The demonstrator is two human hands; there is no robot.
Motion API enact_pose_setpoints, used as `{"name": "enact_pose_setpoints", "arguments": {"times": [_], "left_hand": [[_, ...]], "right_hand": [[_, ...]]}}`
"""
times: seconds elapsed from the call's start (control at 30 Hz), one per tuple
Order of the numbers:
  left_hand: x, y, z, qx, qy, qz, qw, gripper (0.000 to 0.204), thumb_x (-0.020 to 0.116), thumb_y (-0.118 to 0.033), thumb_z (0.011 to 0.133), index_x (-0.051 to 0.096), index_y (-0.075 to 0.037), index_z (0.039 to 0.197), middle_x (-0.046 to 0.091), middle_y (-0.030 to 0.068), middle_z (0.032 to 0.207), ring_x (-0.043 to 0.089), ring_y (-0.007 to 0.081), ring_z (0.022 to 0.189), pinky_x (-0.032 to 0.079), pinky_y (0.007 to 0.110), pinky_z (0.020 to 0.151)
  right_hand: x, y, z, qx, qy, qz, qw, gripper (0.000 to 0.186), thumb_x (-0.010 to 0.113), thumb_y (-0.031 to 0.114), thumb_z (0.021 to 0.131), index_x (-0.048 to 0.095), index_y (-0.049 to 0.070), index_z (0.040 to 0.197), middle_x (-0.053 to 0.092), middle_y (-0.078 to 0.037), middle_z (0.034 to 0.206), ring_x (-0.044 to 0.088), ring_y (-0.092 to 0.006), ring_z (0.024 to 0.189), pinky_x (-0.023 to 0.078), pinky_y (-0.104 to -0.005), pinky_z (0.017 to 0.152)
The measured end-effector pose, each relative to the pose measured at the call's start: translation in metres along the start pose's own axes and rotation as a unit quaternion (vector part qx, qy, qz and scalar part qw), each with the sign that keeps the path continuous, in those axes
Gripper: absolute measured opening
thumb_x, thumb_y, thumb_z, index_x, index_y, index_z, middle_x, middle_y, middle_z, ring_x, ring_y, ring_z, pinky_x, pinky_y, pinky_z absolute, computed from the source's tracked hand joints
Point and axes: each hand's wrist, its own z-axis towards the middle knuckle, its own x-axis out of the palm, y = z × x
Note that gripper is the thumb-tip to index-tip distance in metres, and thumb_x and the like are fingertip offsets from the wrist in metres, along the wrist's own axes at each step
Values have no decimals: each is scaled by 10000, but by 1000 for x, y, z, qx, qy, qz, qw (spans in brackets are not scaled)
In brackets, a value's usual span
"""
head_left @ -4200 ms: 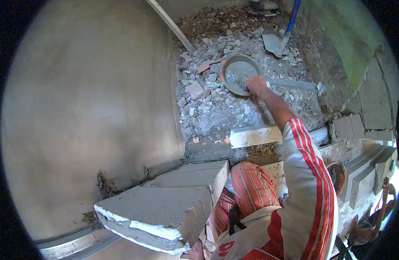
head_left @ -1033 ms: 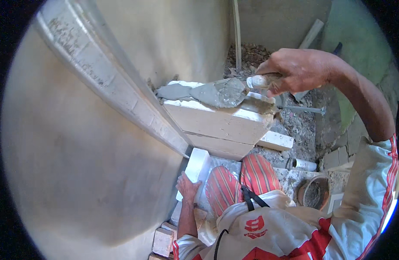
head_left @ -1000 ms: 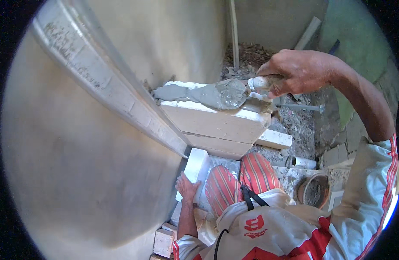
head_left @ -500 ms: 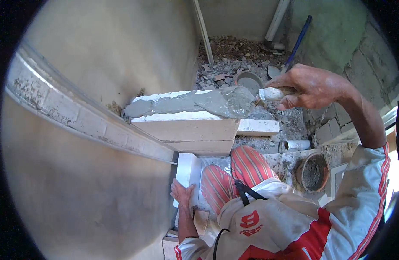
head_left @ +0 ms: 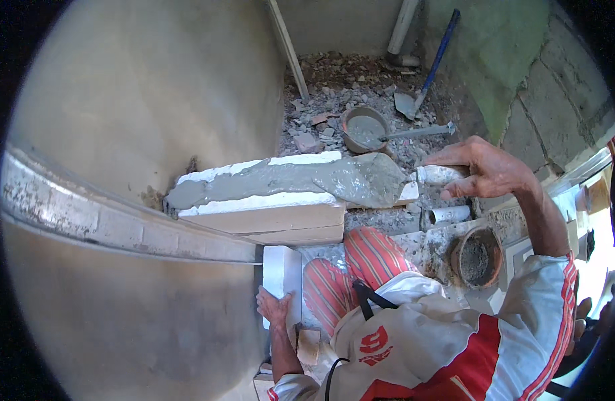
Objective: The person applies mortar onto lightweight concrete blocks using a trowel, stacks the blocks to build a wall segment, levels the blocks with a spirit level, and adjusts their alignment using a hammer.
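My right hand (head_left: 484, 172) grips the pale handle of a trowel (head_left: 441, 175). Its blade, hidden under wet grey mortar (head_left: 371, 179), lies at and beyond the right end of a low wall of white blocks (head_left: 267, 219). A strip of mortar (head_left: 247, 180) runs along the top of that wall, with white block showing on both sides. Lower down, my left hand (head_left: 274, 307) is wrapped round the lower left edge of a loose white block (head_left: 280, 274), which stands upright in front of the wall, left of my knees.
A mortar bucket (head_left: 348, 137) with a long tool across it stands on rubble behind the wall. Near it is a blue-handled shovel (head_left: 441, 57). To the right are a white pipe piece (head_left: 449, 214) and a second bucket (head_left: 462, 267). A plastered wall (head_left: 140, 294) bounds the left.
The trowel has slid right, from the wall's top to past its end. My left hand stays on the block. The whole view has shifted, showing more of the bucket behind.
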Motion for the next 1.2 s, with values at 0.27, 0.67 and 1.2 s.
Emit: {"name": "enact_pose_setpoints", "arguments": {"times": [0.27,0.67,1.2], "left_hand": [[11,10,0,25,-26,-14,999,1158,801,-608,571,306,34,1399,496,245,1236,462,434,1177,388,577,941],[4,-10,5,-13,-4,5,1000,1126,857,-490,570,290,10,1404,478,266,1265,472,440,1175,389,581,941],[0,8,-3,-38,-7,2,999,1108,856,-477,580,285,-12,1408,453,255,1325,446,417,1224,371,570,981]], "right_hand": [[6,-62,-29,38,-52,68,996,561,793,220,720,614,-24,1193,656,-192,1151,625,-296,1086,478,-365,919],[133,-37,57,-135,-431,-117,885,668,813,95,659,560,83,1278,572,-152,938,588,-288,784,500,-358,657],[217,-83,63,-67,-374,-142,914,632,751,74,551,529,14,1139,500,-174,1025,516,-361,916,469,-462,712]]}}
